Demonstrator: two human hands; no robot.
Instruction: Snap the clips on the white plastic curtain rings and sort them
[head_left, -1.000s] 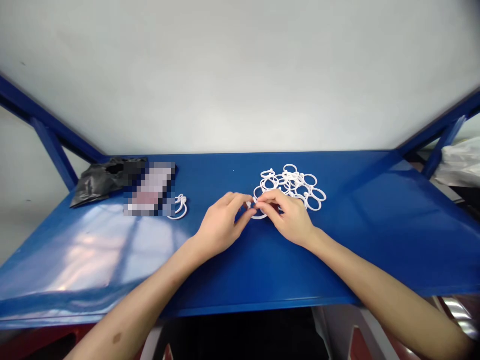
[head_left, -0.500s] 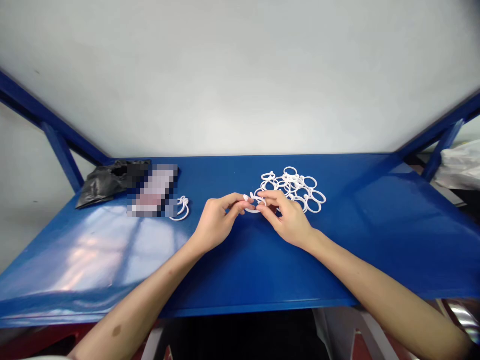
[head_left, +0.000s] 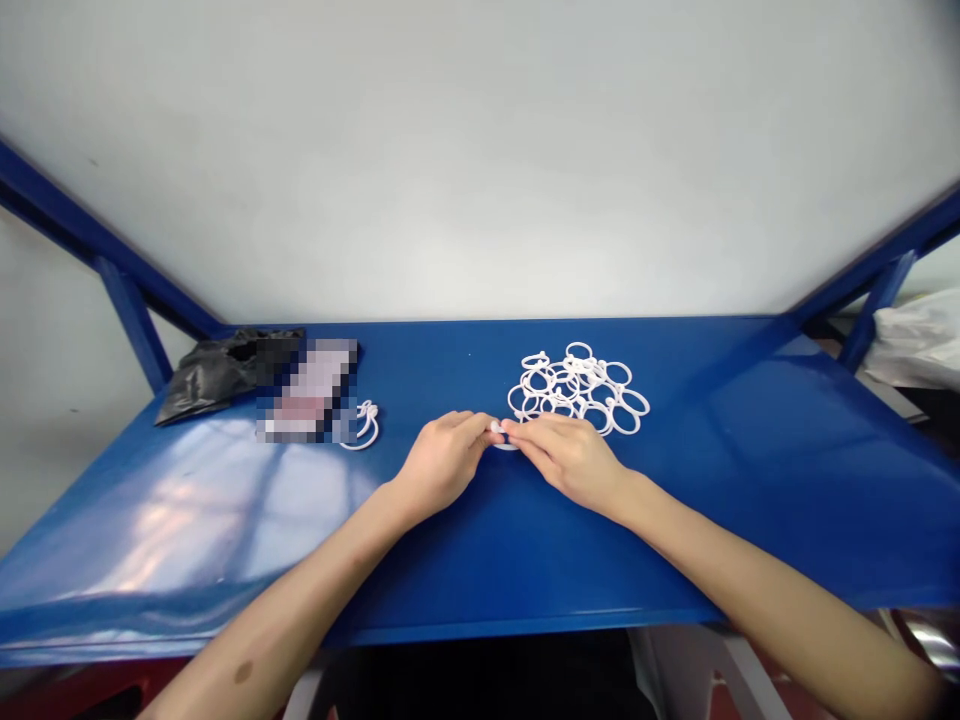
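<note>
Between my two hands is a white plastic ring (head_left: 507,446), its lower arc showing below my fingertips. My left hand (head_left: 446,455) pinches the ring's left side, where a small white knob pokes out by the fingertips. On the opposite side my right hand (head_left: 574,455) is closed on the same ring, its fingertips almost meeting those of the left. Most of the ring is covered by fingers. Just behind my right hand lies a loose pile of white rings (head_left: 592,380) with small knobs. A few similar rings (head_left: 367,428) lie apart, left of my left hand.
The blue table (head_left: 465,560) has a raised frame and a pale wall behind it. At the back left are a black plastic bag (head_left: 214,380) and a pixelated flat object (head_left: 311,390). A whitish plastic bag (head_left: 915,340) sits beyond the right edge.
My fingertips have come closer together over the ring, covering its upper part and the gap that showed before. The right fingers now lie flatter across it.
</note>
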